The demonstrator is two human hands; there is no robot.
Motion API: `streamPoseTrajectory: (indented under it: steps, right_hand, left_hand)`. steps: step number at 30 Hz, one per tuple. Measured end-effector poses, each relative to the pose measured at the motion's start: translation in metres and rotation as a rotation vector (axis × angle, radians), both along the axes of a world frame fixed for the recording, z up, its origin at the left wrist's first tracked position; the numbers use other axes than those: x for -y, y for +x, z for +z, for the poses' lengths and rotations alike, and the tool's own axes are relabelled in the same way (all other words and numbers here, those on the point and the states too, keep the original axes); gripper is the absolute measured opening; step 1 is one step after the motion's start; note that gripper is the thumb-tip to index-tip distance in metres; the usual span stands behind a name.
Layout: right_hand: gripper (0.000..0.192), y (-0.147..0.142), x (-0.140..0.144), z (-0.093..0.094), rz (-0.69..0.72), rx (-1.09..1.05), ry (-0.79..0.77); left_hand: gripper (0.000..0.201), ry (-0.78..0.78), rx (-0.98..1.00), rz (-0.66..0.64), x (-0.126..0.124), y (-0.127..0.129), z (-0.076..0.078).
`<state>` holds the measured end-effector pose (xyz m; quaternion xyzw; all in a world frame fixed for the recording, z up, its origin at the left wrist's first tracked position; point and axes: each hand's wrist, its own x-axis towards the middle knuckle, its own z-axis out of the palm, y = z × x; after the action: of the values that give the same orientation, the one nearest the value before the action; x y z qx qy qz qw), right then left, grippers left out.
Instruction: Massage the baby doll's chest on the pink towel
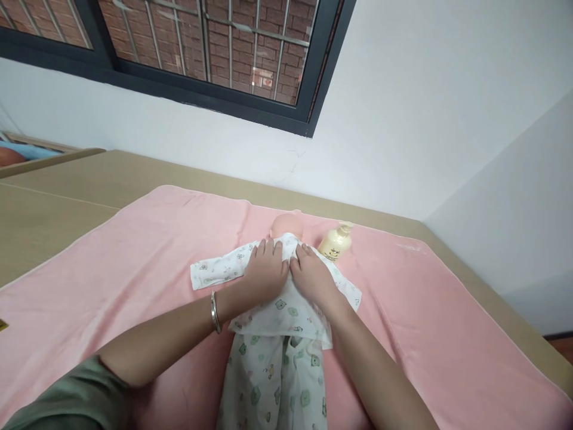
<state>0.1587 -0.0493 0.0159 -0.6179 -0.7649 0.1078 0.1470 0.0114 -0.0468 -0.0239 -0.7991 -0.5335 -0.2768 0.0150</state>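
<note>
1. A baby doll point(286, 226) lay on its back in the middle of a pink towel point(134, 251), head pointing toward the wall. Only the top of its smooth, peachy plastic head showed past the collar.
2. The doll was dressed in a white cotton top point(286, 310) printed with little green bears. The sleeves were spread flat out to either side, and matching trousers point(273, 382) ran down toward the camera, soft and a bit crumpled.
3. The left hand point(265, 272) rested palm down on the chest of the top, fingers point(262, 248) stretched out flat and loose, not gripping anything, tips right at the neckline.
4. The right hand point(313, 276) was just beside it, nearly touching. It was also pressed flat on the fabric with fingers open, not pinching that I could see.
5. There was a thin silver metal bangle point(215, 312) round the left wrist and a grey-green sleeve point(67, 400) further up that arm.
6. A pump bottle point(335, 242), pale yellow and rounded, lay tipped on the towel just beside the doll's head on the right, close to the right hand but not touching it.
7. The towel looked fluffy and fleecy with a paler edge, covering most of a light wood tabletop point(40, 221).
8. Behind it was a plain white wall and a dark-framed window point(215, 60) facing red brick.
</note>
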Motion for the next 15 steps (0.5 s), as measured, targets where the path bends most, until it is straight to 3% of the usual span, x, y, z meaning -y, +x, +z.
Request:
streamPoseTrajectory:
  steps: [5,10,15]
  right_hand:
    - [0.057,0.019,-0.024,-0.003,-0.058,-0.066,-0.053]
    - [0.057,-0.005,-0.001,-0.007,-0.048,0.103,0.061]
    - [0.053,-0.030,0.028,-0.015,0.009,0.192,0.205]
  left_hand:
    - [0.050,0.017,-0.128,0.046,0.019,0.011,0.003]
    - [0.033,-0.141,-0.031,-0.051,-0.016,-0.007,0.012]
    - [0.035,-0.285,0.074,0.005,-0.038,-0.016,0.014]
